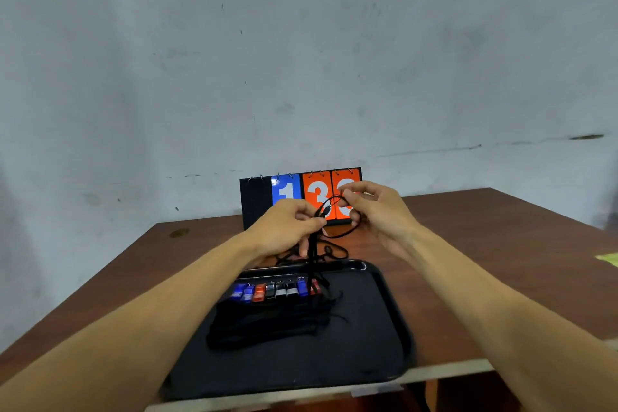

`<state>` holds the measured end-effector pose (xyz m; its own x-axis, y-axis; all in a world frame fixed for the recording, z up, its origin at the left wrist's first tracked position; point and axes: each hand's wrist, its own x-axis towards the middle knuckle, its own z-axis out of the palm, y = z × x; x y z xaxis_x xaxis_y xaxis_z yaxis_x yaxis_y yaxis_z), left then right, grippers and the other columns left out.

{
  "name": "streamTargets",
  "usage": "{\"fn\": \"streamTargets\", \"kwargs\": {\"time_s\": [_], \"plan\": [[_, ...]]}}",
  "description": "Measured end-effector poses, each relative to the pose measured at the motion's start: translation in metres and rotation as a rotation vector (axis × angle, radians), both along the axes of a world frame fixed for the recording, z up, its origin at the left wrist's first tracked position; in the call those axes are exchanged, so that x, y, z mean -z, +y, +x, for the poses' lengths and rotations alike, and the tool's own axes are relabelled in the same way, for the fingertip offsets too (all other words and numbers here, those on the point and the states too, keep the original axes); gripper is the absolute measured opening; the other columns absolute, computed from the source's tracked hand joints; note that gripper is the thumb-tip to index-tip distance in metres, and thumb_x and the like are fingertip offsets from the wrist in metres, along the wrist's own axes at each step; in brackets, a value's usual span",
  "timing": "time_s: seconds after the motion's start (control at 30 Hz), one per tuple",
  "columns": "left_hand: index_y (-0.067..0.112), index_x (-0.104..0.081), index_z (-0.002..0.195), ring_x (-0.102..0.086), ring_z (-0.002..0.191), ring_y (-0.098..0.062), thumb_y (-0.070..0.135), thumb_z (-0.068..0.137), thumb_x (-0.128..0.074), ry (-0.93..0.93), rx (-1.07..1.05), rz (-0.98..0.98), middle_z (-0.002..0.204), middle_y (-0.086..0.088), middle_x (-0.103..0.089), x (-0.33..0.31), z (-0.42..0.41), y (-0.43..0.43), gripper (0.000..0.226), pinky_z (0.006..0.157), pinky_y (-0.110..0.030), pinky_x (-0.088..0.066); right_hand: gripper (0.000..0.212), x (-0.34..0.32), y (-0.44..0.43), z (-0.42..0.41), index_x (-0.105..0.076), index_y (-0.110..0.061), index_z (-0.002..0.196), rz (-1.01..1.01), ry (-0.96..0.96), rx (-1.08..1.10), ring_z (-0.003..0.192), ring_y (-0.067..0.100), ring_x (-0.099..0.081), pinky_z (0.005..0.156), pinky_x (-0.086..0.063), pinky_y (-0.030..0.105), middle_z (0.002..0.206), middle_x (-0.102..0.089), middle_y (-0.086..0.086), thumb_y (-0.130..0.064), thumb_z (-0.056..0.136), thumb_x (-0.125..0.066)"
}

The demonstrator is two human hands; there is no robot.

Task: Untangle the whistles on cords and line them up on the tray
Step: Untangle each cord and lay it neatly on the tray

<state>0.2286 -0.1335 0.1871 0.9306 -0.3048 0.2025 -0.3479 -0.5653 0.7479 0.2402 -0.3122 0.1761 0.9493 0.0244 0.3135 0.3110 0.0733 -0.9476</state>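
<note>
Black plastic tray [394, 304]: row of small blue, red, black whistles [274, 291] laid across it. Thin black cord loop [337, 237] pinched above tray by left hand [287, 227] and right hand [378, 210]. Cord judged limp, light, snag-prone; best gripped near tangle.

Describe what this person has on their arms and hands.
Nothing is worn. The left hand and right hand are bare, with no gloves, and no ring shows on the fingers in view. The left forearm and right forearm are bare to the frame's edge: no sleeves, watch, bracelet or markings visible.
</note>
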Motion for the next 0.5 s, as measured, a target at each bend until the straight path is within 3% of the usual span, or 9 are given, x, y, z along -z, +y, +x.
{"fn": "streamTargets", "kwargs": {"time_s": [0.17,0.27,0.43,0.5], "plan": [[0.005,-0.064,0.099,-0.051,0.048,-0.011,0.018,0.091,-0.061,0.121,0.042,-0.195,0.081,-0.007,-0.073,-0.002,-0.008,0.001,0.016,0.045,-0.011,-0.041,0.021,0.001,-0.004,0.002,-0.064,-0.005,0.113,0.138,0.075,-0.057,0.050,0.009,-0.037,0.054,-0.043,0.024,0.080,-0.061,0.005,-0.013,0.096,-0.054],[0.006,-0.066,0.103,-0.049,0.047,-0.008,0.019,0.090,-0.062,0.142,0.004,-0.233,0.076,-0.006,-0.070,-0.001,-0.006,0.007,0.018,0.043,-0.011,-0.040,0.021,0.001,-0.009,0.000,-0.065,-0.005,0.112,0.078,0.075,-0.069,0.049,0.007,-0.037,0.057,-0.042,0.024,0.078,-0.061,0.002,-0.015,0.096,-0.054],[0.011,-0.068,0.100,-0.042,0.043,-0.005,0.021,0.090,-0.063,0.153,-0.043,-0.180,0.068,-0.001,-0.064,0.002,-0.007,0.013,0.015,0.045,-0.014,-0.040,0.018,-0.004,-0.013,-0.003,-0.067,-0.006,0.102,0.177,0.092,-0.056,0.046,0.008,-0.034,0.054,-0.038,0.023,0.073,-0.058,0.003,-0.015,0.097,-0.052],[0.011,-0.069,0.098,-0.043,0.044,-0.004,0.019,0.089,-0.063,0.153,-0.049,-0.168,0.069,0.000,-0.067,0.002,-0.009,0.011,0.013,0.047,-0.014,-0.041,0.020,-0.005,-0.013,-0.008,-0.068,-0.007,0.098,0.109,0.086,-0.063,0.046,0.008,-0.032,0.052,-0.037,0.024,0.069,-0.055,0.001,-0.018,0.097,-0.052]]}}
